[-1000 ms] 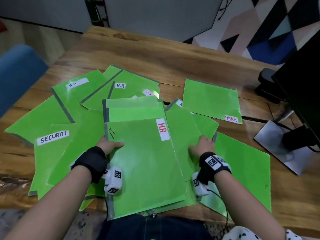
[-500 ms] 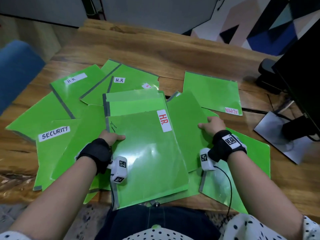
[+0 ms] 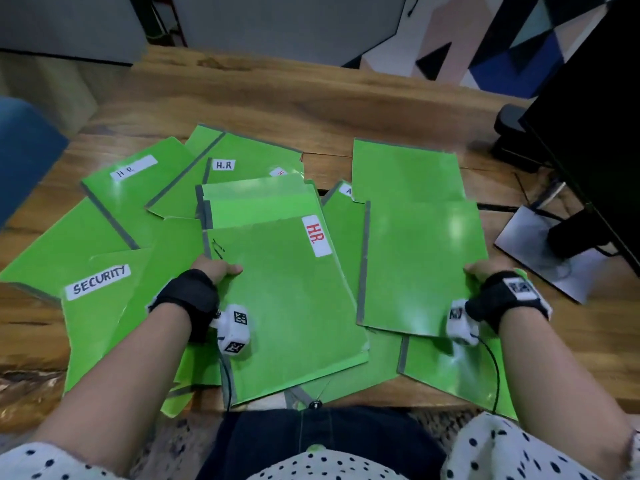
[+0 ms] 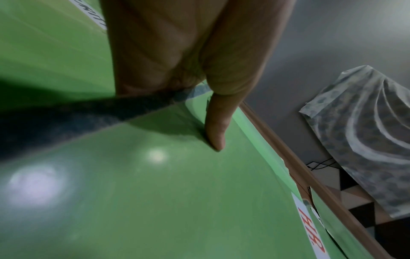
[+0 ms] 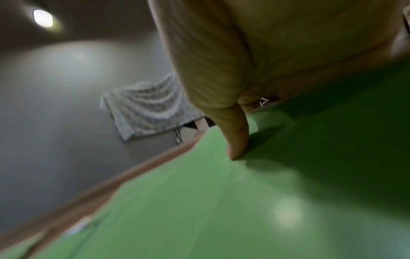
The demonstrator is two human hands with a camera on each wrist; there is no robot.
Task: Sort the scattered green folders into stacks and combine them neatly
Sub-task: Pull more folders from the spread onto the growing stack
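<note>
Several green folders lie scattered on the wooden table (image 3: pixel 311 98). In front of me is a stack topped by a folder with a red HR label (image 3: pixel 287 306). My left hand (image 3: pixel 218 270) grips its left edge, thumb (image 4: pixel 216 133) on top and fingers hidden under it. My right hand (image 3: pixel 479 271) grips the right edge of an unlabelled folder (image 3: pixel 422 268), held just above the folders at the right; the thumb (image 5: pixel 235 140) presses its top face. A SECURITY folder (image 3: pixel 93 306) lies at the left, two H.R folders (image 3: pixel 138 181) behind.
A black monitor (image 3: pixel 595 133) on a silver base (image 3: pixel 543 261) stands at the right edge of the table. Another green folder (image 3: pixel 401 168) lies behind the held one. A blue chair (image 3: pixel 24 150) is at the far left. The table's near edge is at my lap.
My right hand has pulled the unlabelled folder out from beside the HR stack and carried it to the right. The left hand has stayed on the HR folder's edge.
</note>
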